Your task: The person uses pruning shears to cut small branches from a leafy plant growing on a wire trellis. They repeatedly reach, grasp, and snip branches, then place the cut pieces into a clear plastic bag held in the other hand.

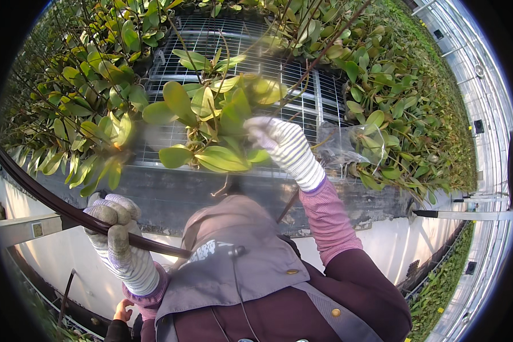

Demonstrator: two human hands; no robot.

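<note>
My left hand (pixel 115 231), in a striped knit glove with soiled fingers, is closed around a bundle of thin dark brown rods (pixel 51 199). The bundle runs from the left rim to my apron. My right hand (pixel 278 139), in a matching glove, is at the right side of a potted orchid (pixel 205 124) with broad green leaves. Its fingers are curled in against the foliage. A long dark stem or stake (pixel 325 49) slants down from the upper right towards these fingers; whether they grip it is hidden. Leaves cover most of the pot.
A wire-mesh bench (pixel 325 98) carries dense orchids on the left (pixel 89 89) and right (pixel 393 115). Crumpled clear plastic (pixel 346 145) lies at right near the dark bench edge (pixel 350 196). Another person's bare hand (pixel 123 310) shows at lower left.
</note>
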